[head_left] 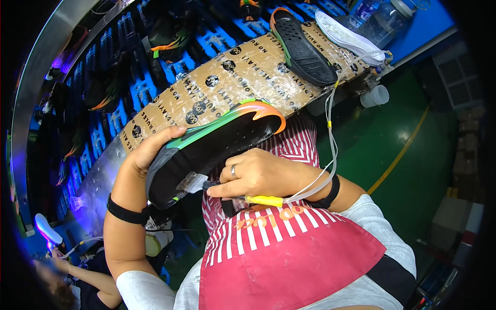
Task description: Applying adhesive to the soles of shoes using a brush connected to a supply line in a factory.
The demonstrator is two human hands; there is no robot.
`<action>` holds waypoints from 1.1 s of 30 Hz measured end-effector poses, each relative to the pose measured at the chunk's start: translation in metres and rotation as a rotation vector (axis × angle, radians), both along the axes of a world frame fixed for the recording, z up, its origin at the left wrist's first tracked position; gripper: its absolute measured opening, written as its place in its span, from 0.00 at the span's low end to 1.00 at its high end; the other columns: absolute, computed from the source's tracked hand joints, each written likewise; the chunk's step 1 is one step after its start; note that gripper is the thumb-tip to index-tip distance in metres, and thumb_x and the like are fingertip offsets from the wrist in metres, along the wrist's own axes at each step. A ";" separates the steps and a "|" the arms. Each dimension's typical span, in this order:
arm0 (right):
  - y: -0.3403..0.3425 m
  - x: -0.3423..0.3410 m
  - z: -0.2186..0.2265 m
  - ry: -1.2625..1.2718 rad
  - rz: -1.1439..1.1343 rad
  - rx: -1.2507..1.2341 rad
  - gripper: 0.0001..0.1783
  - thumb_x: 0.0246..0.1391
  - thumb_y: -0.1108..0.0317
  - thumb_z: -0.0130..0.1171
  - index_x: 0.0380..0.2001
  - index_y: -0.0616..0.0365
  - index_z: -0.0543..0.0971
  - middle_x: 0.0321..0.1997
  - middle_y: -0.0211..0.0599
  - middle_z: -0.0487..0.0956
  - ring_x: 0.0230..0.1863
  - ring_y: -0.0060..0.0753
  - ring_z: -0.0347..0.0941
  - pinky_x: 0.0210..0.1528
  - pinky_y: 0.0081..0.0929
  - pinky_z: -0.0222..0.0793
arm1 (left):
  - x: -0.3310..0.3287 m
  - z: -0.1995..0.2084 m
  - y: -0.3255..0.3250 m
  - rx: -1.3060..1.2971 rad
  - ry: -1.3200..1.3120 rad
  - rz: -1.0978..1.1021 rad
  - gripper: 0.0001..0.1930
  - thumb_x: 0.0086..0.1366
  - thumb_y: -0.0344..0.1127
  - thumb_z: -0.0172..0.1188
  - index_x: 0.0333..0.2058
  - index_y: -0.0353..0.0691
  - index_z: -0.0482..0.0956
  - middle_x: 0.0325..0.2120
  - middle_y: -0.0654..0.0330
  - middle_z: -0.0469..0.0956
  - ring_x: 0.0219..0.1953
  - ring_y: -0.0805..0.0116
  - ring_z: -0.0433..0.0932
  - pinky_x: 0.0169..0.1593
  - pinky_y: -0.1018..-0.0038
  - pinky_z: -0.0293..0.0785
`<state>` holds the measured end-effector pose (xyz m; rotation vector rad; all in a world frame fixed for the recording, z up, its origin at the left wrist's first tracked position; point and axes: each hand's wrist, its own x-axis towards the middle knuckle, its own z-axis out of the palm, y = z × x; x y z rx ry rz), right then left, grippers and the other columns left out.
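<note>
My left hand grips the edge of a shoe sole, black inside with a green and orange side wall. The sole lies tilted in front of me, hollow side up. My right hand is closed round a brush with pale bristles and a yellow handle end. Its bristles touch the inside of the sole near the rounded end by my left forearm. Thin clear tubes run from the brush handle up past the cardboard. A wet sheen shows beside the bristles.
Printed cardboard covers the bench edge. On it lie another black sole and a white sole. Behind, a blue-slatted conveyor carries shoe parts. A clear jar stands far right. A co-worker is at lower left.
</note>
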<state>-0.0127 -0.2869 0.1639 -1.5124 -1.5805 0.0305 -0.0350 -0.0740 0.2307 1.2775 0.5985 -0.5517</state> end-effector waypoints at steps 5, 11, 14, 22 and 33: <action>-0.008 -0.003 -0.003 -0.039 0.051 -0.074 0.20 0.38 0.72 0.55 0.40 0.54 0.76 0.23 0.29 0.73 0.23 0.28 0.70 0.22 0.23 0.68 | 0.006 -0.005 0.024 -0.006 0.097 -0.213 0.22 0.58 0.44 0.52 0.44 0.31 0.72 0.37 0.52 0.77 0.34 0.68 0.78 0.39 0.76 0.73; -0.007 -0.004 -0.008 -0.116 -0.089 -0.017 0.17 0.39 0.71 0.54 0.38 0.55 0.77 0.23 0.28 0.73 0.22 0.27 0.70 0.21 0.22 0.67 | 0.004 -0.007 0.022 0.009 0.073 -0.150 0.22 0.58 0.44 0.51 0.44 0.31 0.72 0.37 0.52 0.77 0.35 0.67 0.77 0.40 0.76 0.73; -0.011 -0.008 -0.010 -0.113 -0.056 -0.055 0.16 0.40 0.70 0.54 0.37 0.55 0.77 0.22 0.28 0.73 0.23 0.28 0.70 0.20 0.22 0.67 | 0.002 -0.016 0.035 0.030 0.085 -0.125 0.22 0.58 0.44 0.52 0.44 0.31 0.72 0.36 0.52 0.77 0.34 0.67 0.78 0.40 0.76 0.73; -0.007 -0.015 -0.018 -0.009 -0.171 0.021 0.13 0.41 0.68 0.57 0.34 0.53 0.78 0.21 0.30 0.72 0.24 0.29 0.71 0.23 0.23 0.68 | -0.004 -0.019 0.030 -0.034 0.032 0.075 0.21 0.57 0.43 0.54 0.42 0.32 0.73 0.35 0.51 0.77 0.32 0.65 0.79 0.38 0.74 0.75; -0.006 -0.006 -0.017 0.063 -0.235 0.185 0.17 0.38 0.71 0.65 0.36 0.56 0.78 0.21 0.33 0.74 0.22 0.30 0.72 0.21 0.21 0.68 | 0.001 -0.012 0.012 -0.093 -0.020 0.115 0.21 0.57 0.43 0.51 0.42 0.30 0.72 0.35 0.50 0.77 0.32 0.62 0.79 0.38 0.72 0.76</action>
